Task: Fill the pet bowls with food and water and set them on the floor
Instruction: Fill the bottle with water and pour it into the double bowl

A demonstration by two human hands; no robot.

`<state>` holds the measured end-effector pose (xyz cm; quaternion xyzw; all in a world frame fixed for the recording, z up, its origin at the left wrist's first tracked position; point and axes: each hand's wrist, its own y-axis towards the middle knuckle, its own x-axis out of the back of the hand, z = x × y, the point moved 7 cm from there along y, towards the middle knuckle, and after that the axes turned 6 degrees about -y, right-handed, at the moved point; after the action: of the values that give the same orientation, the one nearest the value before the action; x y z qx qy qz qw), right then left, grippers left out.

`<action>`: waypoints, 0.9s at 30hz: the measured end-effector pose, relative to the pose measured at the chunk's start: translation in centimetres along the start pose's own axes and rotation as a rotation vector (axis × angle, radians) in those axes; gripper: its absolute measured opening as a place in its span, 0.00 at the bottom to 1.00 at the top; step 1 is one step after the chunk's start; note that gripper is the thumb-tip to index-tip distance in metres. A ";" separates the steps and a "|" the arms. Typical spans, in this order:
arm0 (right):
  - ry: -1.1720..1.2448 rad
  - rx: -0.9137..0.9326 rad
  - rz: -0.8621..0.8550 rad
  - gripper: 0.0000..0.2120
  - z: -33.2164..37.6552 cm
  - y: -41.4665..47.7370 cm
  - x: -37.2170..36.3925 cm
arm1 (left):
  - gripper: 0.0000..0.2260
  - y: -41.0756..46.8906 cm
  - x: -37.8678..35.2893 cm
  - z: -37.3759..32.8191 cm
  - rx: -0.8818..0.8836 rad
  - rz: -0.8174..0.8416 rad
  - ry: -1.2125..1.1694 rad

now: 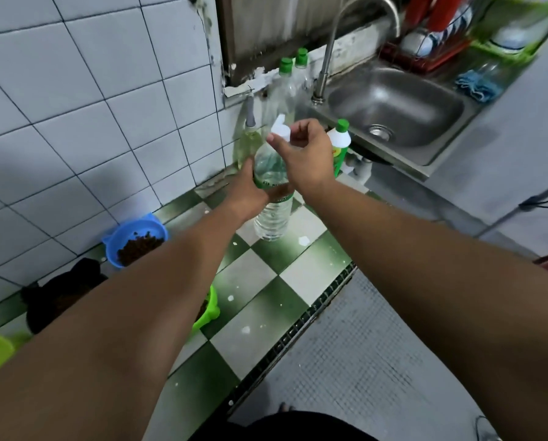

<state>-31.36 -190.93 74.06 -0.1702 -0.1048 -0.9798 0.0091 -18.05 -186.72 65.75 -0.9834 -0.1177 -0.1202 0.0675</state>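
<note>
Gripping the water bottle with my left hand, my right hand pinches its white cap; water step, probably unscrewing next.

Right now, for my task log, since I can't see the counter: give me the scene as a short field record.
left hand: grips bottle body
right hand: pinches cap at bottle top
blue bowl: holds kibble, on counter
green bowl: on counter, mostly hidden under left arm
sink: right of bottle
</note>
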 end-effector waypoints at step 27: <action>-0.101 0.240 0.185 0.15 1.4 1.2 -1.1 | 0.42 1.3 0.9 0.7 -0.038 0.050 0.003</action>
<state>-29.85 -191.89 75.21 -0.2259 -0.2052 -0.9454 0.1144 -16.77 -187.66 65.15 -0.9870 -0.0908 -0.1223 0.0519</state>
